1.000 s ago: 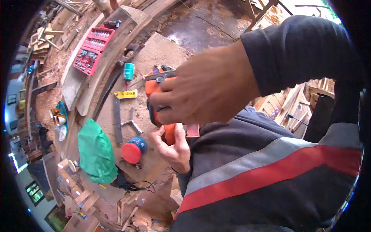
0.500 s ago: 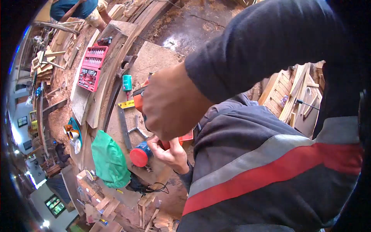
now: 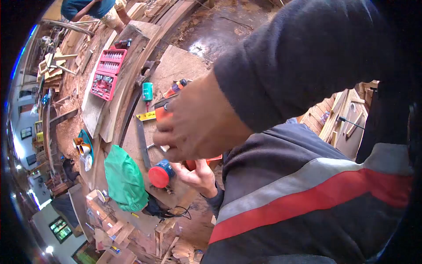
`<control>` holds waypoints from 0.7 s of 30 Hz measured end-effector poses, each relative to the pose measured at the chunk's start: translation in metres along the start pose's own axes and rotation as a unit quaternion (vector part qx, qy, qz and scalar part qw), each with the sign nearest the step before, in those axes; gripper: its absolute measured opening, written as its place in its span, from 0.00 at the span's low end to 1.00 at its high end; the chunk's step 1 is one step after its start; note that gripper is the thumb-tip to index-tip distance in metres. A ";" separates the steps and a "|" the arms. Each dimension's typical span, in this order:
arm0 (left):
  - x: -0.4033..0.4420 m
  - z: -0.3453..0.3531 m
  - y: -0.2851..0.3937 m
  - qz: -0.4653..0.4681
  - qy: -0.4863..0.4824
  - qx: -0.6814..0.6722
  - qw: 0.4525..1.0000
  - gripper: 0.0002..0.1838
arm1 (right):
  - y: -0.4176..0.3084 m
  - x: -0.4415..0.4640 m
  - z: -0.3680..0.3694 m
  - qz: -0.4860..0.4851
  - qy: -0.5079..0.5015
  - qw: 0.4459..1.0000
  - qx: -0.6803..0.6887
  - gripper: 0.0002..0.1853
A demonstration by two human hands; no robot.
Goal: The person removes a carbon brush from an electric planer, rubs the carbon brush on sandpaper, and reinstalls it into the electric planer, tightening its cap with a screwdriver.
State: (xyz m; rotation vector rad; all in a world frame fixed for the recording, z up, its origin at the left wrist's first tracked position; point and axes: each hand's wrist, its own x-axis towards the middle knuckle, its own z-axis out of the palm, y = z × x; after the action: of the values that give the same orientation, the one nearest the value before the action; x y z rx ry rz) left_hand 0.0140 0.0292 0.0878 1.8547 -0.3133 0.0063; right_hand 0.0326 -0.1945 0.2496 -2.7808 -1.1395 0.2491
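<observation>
My right hand [image 3: 202, 119], in the dark sleeve from the top, is curled over an orange-red tool [image 3: 163, 113] with dark parts, hiding most of it. Below it, my left hand [image 3: 200, 178] pinches an orange-red part [image 3: 190, 164] near my body. Whether both parts belong to one tool, I cannot tell. Close by on the bench lie a blue jar with a red lid [image 3: 159, 177], a try square with a yellow stock [image 3: 146, 115], a green bottle [image 3: 147, 91] and a screwdriver [image 3: 175, 89]. A thin metal rod [image 3: 151, 145] shows beside my right fingers.
A green cloth bag [image 3: 124, 178] sits on the bench's lower part. Farther off are a red socket set case [image 3: 108, 72] on planks and a blue tray [image 3: 89, 147] with cups. Another person [image 3: 92, 9] is at the top left. Wood scraps and shavings cover the floor.
My right hand has shifted slightly down and right, and its fingers look looser. More of the screwdriver shows, while the metal rod piece is more covered. My left hand has barely moved.
</observation>
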 end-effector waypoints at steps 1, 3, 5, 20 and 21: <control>0.001 0.003 0.007 0.007 0.021 -0.036 0.999 0.18 | 0.000 0.001 0.000 -0.003 -0.002 1.000 0.001 0.13; 0.000 -0.001 0.006 0.000 0.004 -0.034 0.999 0.17 | 0.000 0.002 0.002 -0.004 -0.010 1.000 0.004 0.13; 0.000 -0.004 -0.005 0.000 0.001 0.006 1.000 0.17 | 0.002 0.003 0.004 -0.006 -0.015 1.000 0.011 0.13; 0.000 -0.004 -0.002 0.000 0.022 0.002 1.000 0.19 | -0.003 0.009 -0.002 -0.032 0.032 0.998 -0.033 0.12; 0.002 -0.004 -0.002 0.028 0.015 -0.004 0.999 0.18 | -0.002 0.013 0.000 -0.095 0.116 0.987 -0.056 0.13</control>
State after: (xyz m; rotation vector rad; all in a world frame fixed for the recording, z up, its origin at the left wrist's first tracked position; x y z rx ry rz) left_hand 0.0165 0.0329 0.0871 1.8363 -0.3439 0.0715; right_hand 0.0400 -0.1840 0.2482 -2.6785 -1.3821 -0.1579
